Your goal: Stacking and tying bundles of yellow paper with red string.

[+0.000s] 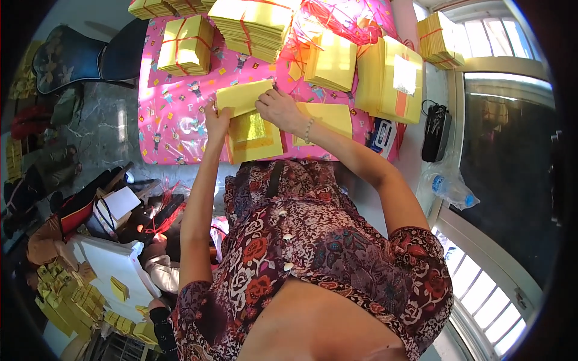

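Note:
A sheet of yellow paper (274, 146) with a shiny gold foil square (248, 127) lies near the table's front edge. Its far part is folded over as a plain flap (238, 97). My left hand (218, 125) grips the paper at its left edge, thumb on top. At the flap's right end, my right hand (280, 111) is closed on the same paper with bent fingers; a bead bracelet circles that wrist. Under my right forearm lies a stack of yellow paper (330, 118), partly covered.
Red-tied yellow bundles (186, 47) and taller yellow stacks (388, 78) stand on the pink patterned tablecloth (174, 120). Loose red strings (337, 24) lie at the back. Right of the table are a black pouch with keys (436, 132) and a bagged bottle (451, 189). Another person's sleeve (162, 271) shows lower left.

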Demonstrator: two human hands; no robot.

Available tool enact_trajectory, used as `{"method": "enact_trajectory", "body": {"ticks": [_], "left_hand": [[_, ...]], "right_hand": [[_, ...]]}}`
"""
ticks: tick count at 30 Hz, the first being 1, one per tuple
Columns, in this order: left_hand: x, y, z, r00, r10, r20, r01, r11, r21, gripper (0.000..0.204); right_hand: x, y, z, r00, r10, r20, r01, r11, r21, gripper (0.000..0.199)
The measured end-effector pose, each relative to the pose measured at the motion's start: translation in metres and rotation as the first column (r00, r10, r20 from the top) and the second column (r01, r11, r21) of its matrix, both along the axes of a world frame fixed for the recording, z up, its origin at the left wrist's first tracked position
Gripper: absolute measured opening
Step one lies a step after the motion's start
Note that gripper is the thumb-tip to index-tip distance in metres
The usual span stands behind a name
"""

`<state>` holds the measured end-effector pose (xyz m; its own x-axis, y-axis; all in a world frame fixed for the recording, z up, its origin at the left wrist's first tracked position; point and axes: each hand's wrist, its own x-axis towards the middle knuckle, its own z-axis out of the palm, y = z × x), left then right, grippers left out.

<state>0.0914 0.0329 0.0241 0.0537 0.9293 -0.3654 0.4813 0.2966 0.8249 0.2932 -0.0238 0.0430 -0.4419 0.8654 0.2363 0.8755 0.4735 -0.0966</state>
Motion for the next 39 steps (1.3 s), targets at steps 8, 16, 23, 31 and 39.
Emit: {"method": "enact_trajectory", "body": {"ticks": [8, 16, 23, 31, 39], "left_hand": [[0.04, -0.022, 0.022, 0.758, 0.068, 0.649, 0.046, 0.986, -0.158, 0.057], [0.108, -0.079, 0.023, 0.777, -0.237, 0.583, 0.302, 0.953, -0.014, 0.049], [0.114, -0.091, -0.012, 0.897, -0.413, 0.159, 0.418, 0.909, 0.002, 0.047], [0.117, -0.096, -0.022, 0.883, -0.468, 0.04, 0.456, 0.874, 0.166, 0.049], [0.116, -0.103, -0.028, 0.903, -0.428, 0.031, 0.401, 0.868, 0.292, 0.056]], "right_hand": [[0.044, -0.065, 0.062, 0.728, -0.399, -0.557, 0.411, 0.905, -0.111, 0.037], [0.096, -0.143, 0.025, 0.21, -0.756, -0.62, 0.556, 0.614, -0.56, 0.033], [0.104, -0.148, -0.009, 0.33, -0.815, -0.477, 0.637, 0.565, -0.525, 0.033], [0.101, -0.156, -0.031, 0.306, -0.824, -0.477, 0.67, 0.543, -0.507, 0.033], [0.098, -0.154, -0.033, 0.422, -0.837, -0.348, 0.726, 0.542, -0.423, 0.033]]}}
